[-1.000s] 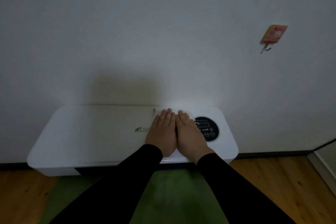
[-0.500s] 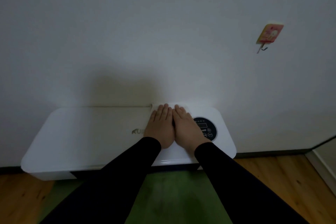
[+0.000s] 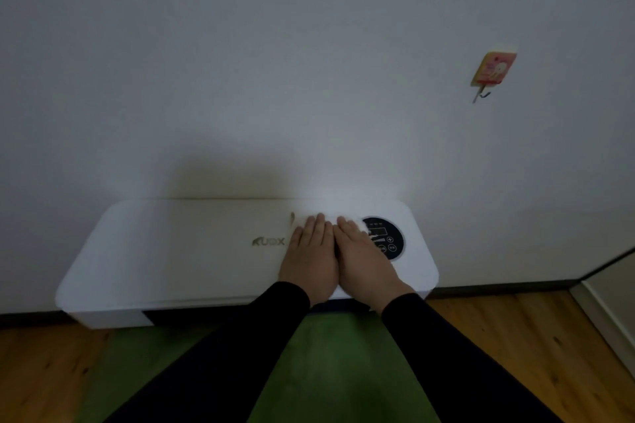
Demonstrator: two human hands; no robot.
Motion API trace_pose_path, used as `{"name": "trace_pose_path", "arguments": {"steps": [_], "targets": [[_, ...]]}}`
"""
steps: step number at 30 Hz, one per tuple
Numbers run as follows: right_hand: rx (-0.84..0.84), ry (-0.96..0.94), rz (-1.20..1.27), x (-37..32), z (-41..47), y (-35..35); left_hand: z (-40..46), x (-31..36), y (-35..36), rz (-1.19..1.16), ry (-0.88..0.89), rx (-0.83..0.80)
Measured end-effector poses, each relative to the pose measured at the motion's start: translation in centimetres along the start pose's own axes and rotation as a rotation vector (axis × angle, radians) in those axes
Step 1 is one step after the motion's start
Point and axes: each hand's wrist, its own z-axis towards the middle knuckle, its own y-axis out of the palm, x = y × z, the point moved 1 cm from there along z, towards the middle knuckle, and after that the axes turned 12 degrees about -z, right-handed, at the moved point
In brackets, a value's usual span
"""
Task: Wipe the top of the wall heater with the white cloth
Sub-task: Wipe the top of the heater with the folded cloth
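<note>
Both hands slid back toward the person: left hand (image 3: 311, 256) and right hand (image 3: 364, 259), flat and side by side, now sit lower on the wall heater (image 3: 171, 251) than 0.5 s ago. More of the logo (image 3: 268, 241) shows left of the left hand. White cloth (image 3: 357, 221) edge past the fingertips, probably dragged along; blurry.

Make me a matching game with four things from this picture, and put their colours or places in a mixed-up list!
Things:
1. wall heater
2. control panel
3. hook
4. rug

Clues:
A. green, on the floor
B. high on the wall, right
C. round and black, beside the right hand
D. long and white, under both hands

Pairs: 1-D, 2-C, 3-B, 4-A
</note>
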Motion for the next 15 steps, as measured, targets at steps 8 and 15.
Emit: {"name": "trace_pose_path", "arguments": {"steps": [8,15], "targets": [[0.048,0.001,0.008,0.4,-4.1,-0.3,-2.8,2.1,1.2,-0.023,0.036,0.0],[0.053,0.028,-0.014,1.1,-5.8,0.0,-3.7,3.6,2.1,-0.026,0.02,0.002]]}}
